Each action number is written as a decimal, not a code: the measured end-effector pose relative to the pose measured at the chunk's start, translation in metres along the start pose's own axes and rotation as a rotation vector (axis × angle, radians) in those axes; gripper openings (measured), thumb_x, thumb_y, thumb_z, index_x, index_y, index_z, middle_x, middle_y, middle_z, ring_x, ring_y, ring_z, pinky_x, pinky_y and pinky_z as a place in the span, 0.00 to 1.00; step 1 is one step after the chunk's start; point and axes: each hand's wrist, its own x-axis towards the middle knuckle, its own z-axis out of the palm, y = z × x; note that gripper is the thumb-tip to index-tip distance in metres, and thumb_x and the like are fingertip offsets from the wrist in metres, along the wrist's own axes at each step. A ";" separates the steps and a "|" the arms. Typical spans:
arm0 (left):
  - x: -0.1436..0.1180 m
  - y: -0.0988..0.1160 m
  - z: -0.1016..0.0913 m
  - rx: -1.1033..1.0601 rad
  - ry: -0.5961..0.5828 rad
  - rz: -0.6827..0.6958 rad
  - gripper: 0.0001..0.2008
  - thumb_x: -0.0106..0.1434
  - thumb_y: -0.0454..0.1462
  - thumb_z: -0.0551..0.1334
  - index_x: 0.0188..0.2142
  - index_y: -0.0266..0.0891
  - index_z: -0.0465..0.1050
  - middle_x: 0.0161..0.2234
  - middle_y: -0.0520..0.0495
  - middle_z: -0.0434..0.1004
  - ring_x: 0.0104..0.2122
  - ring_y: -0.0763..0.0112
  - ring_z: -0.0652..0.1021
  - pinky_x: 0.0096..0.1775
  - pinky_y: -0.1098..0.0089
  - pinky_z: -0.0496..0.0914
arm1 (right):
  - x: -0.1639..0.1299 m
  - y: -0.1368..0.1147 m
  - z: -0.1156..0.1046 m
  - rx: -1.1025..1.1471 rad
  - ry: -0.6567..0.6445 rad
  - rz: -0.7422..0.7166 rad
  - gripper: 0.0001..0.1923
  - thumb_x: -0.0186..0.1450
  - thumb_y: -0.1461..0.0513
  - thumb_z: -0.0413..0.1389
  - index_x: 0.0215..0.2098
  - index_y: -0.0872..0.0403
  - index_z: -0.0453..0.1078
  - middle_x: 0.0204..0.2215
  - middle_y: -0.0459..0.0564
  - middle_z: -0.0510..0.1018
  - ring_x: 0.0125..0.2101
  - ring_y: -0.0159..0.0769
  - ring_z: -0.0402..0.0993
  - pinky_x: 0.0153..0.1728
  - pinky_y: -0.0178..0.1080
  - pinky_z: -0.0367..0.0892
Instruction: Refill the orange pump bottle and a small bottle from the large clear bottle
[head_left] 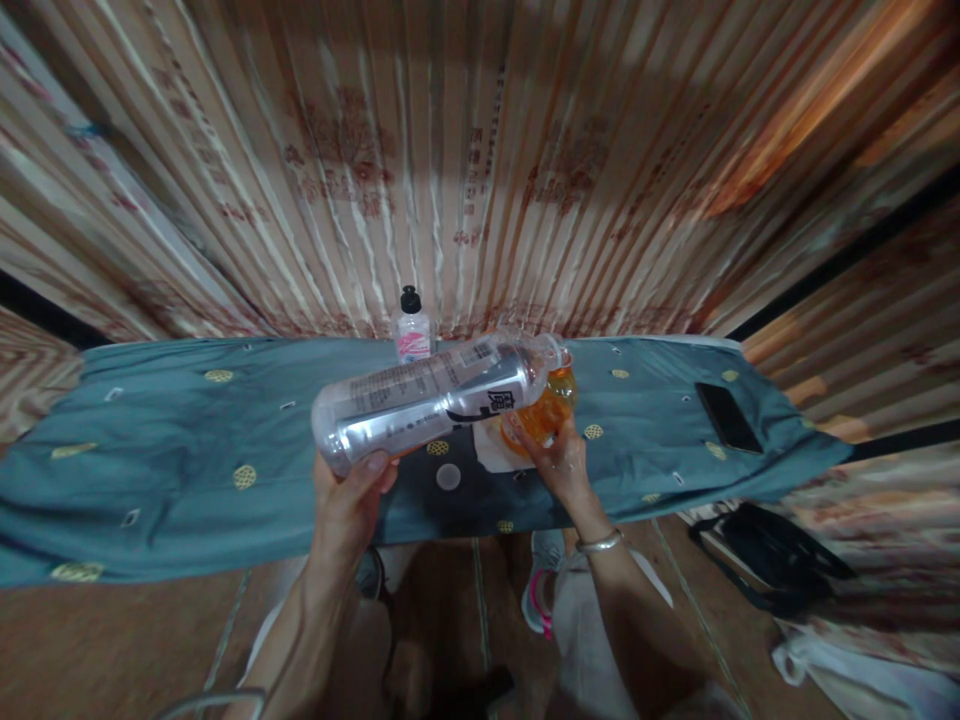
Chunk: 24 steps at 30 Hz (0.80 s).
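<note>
Bottle [435, 400] of clear plastic, large and seemingly empty, lies almost on its side in the air above the middle of the table, its base toward the left and its neck tipped toward the right, so that its mouth meets the top of an orange vessel [547, 405]. A printed label with dark lettering wraps the bottle's body. The left hand [352, 495] grips the bottle near its base from below, fingers curled up around the wall and the thumb showing on the near side. The orange vessel, translucent and holding amber liquid, stands over a pale patch of the cloth just beside the table's near edge, close to its middle. The right hand [559, 460] closes its fingers around the lower part of that vessel from the near side; a silver bangle [600, 543] circles the wrist.

On the cloth in front of the left hand sits a small round white cap [448, 476], apart from both hands. A teal cloth [187, 440] dotted with yellow round motifs covers the whole table. At the far edge, just behind the tilted bottle, a small clear bottle [412, 328] with a black top and a pink label stands upright. Near the right end of the table a dark phone [727, 417] lies flat. Behind the table hangs a pleated curtain [480, 150] printed in reddish patterns. Below the right end, a black bag [772, 565] lies on the floor.
</note>
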 end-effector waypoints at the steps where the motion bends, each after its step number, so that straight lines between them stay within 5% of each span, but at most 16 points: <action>1: 0.000 0.000 0.000 0.002 0.003 -0.001 0.27 0.38 0.41 0.80 0.39 0.40 0.79 0.23 0.54 0.78 0.19 0.76 0.72 0.18 0.79 0.63 | 0.000 0.001 0.000 0.002 0.000 -0.005 0.40 0.58 0.36 0.63 0.55 0.56 0.71 0.43 0.63 0.87 0.41 0.56 0.86 0.41 0.53 0.80; 24: -0.001 0.001 -0.001 0.006 -0.015 -0.006 0.26 0.40 0.41 0.81 0.39 0.41 0.77 0.23 0.54 0.78 0.19 0.76 0.72 0.19 0.79 0.64 | 0.001 0.001 -0.001 -0.040 -0.016 0.027 0.42 0.57 0.34 0.62 0.54 0.56 0.71 0.42 0.64 0.86 0.41 0.59 0.85 0.41 0.55 0.79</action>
